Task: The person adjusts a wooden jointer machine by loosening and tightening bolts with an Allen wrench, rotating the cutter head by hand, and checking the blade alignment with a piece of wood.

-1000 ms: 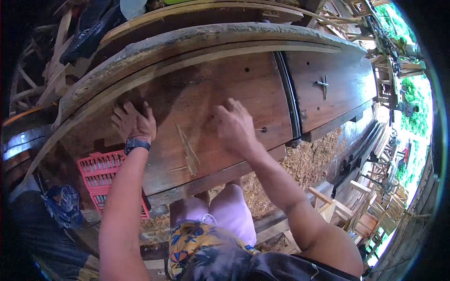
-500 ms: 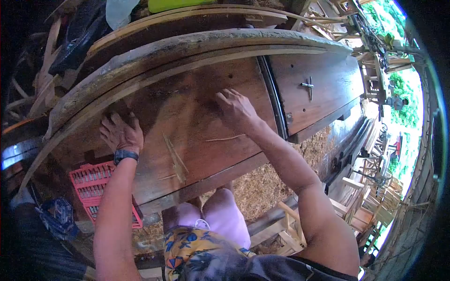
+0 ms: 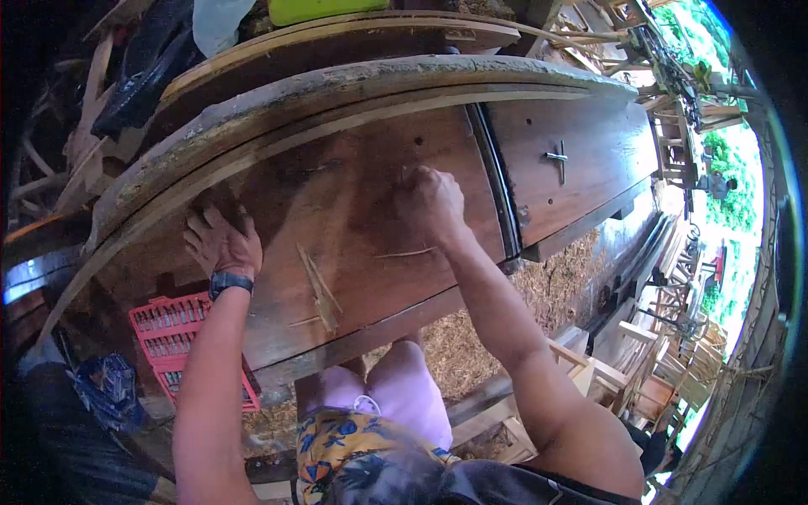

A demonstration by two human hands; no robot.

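Observation:
My left hand (image 3: 225,241), with a dark watch (image 3: 230,283) at the wrist, lies with fingers spread on the brown wooden tabletop (image 3: 370,311), near the long curved plank (image 3: 353,82). Over the middle of the tabletop my right hand (image 3: 438,199) is curled, its fingertips pressed together; whether something small is in them is hidden. Between the two hands lie a split wood sliver (image 3: 318,290) and a thin stick (image 3: 406,253). Beside my left forearm sits an opened red case of metal bits (image 3: 171,331).
A dark metal bar (image 3: 495,181) crosses the tabletop to the right. Beyond it lies a metal cross-shaped tool (image 3: 560,157). Wood shavings (image 3: 539,290) cover the floor. A blue bundle (image 3: 109,389) lies at lower left, and wooden frames (image 3: 656,383) stand at right.
My right hand has gone from loosely spread fingers to a curled, closed shape and has shifted slightly right. My left hand has stayed spread in nearly the same place.

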